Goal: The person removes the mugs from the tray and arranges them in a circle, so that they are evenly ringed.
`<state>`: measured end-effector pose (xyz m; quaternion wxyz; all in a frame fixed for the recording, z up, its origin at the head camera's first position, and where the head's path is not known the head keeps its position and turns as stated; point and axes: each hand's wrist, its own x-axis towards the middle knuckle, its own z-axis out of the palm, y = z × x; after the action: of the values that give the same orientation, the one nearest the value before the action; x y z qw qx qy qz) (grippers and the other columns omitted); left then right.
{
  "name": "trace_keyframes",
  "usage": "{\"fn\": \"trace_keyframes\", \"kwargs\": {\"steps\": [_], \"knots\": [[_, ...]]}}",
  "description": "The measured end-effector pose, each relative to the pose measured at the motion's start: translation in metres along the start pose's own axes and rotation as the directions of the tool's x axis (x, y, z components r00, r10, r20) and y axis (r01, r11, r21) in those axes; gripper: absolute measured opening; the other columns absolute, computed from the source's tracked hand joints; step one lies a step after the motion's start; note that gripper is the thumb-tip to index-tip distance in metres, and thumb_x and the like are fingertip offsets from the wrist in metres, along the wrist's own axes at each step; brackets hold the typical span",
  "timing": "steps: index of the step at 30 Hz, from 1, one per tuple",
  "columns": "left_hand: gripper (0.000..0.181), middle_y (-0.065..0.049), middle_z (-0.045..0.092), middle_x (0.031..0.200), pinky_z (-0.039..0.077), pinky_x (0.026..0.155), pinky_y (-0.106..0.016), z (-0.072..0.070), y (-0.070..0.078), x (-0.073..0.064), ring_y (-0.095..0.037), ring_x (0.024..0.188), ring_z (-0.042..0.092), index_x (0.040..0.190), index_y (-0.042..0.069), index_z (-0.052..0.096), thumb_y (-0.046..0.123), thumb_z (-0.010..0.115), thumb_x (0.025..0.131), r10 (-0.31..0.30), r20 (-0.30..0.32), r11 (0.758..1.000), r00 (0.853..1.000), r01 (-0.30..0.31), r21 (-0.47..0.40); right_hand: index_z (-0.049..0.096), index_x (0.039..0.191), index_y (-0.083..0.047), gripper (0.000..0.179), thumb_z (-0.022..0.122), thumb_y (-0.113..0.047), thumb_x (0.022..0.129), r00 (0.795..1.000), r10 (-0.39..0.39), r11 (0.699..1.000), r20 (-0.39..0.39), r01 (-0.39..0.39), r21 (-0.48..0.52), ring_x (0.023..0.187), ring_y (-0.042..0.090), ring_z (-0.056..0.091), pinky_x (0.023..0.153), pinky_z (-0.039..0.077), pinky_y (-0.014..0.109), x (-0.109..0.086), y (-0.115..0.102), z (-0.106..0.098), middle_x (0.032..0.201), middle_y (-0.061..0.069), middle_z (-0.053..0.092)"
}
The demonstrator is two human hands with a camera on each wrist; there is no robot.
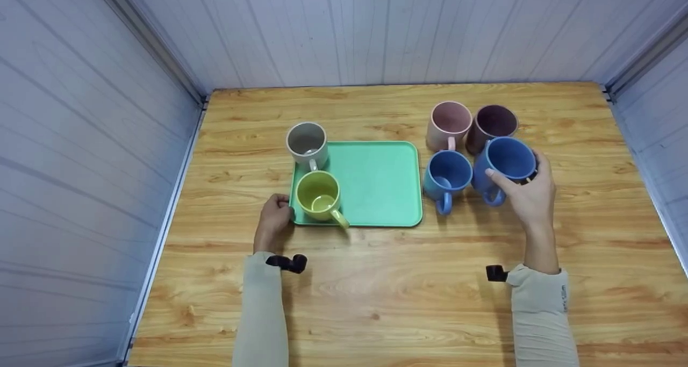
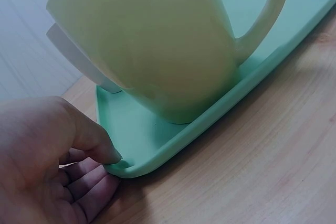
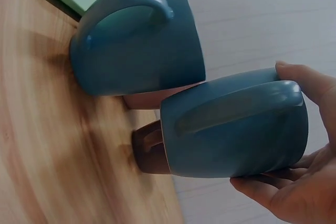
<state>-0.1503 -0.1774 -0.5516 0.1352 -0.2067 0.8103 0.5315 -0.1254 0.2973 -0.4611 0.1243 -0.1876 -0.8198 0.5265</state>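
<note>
My right hand (image 1: 532,195) grips a blue mug (image 3: 236,127) around its upper part, thumb on one side and fingers on the other. That mug is held off the table, beside a second, lighter blue mug (image 1: 449,172) standing on the wood. At the near left corner of a green tray (image 1: 376,184), my left hand (image 1: 274,216) pinches the rim, thumb on top, as the left wrist view shows. A yellow-green mug (image 2: 152,45) stands on the tray close to that hand, its handle pointing toward the near right. Behind it is a light grey mug (image 1: 307,144) at the tray's far left corner.
A pink mug (image 1: 450,125) and a dark maroon mug (image 1: 494,122) stand behind the two blue ones. The wooden table (image 1: 376,292) is bounded by pale panel walls (image 1: 355,34) at the back and both sides.
</note>
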Motion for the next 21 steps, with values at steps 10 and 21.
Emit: {"fn": "trace_keyframes", "kwargs": {"steps": [10,21], "knots": [[0.039,-0.011,0.052,0.103,0.04,0.079,-0.028,-0.002,0.0,0.0,-0.021,0.092,0.048,0.121,-0.003,0.051,-0.002,0.039,0.084,0.025,0.011,0.999,1.0,-0.025,0.024,0.033,0.145,-0.016,0.092,0.084,-0.03,0.07,0.999,0.026,1.0,0.028,-0.025,-0.012,0.125,0.021,0.043,0.103,0.036,0.037,0.001,0.015,0.006,0.141,0.008,0.044],[0.039,-0.014,0.053,0.106,0.041,0.083,-0.03,-0.002,0.0,0.0,-0.023,0.096,0.05,0.122,-0.002,0.051,-0.001,0.04,0.085,0.019,0.016,0.999,1.0,-0.019,0.029,0.03,0.146,-0.013,0.096,0.084,-0.032,0.069,0.998,0.053,0.998,0.025,-0.052,-0.033,0.128,0.023,0.04,0.107,0.032,0.039,0.002,0.028,0.012,0.144,0.01,0.041]]}}
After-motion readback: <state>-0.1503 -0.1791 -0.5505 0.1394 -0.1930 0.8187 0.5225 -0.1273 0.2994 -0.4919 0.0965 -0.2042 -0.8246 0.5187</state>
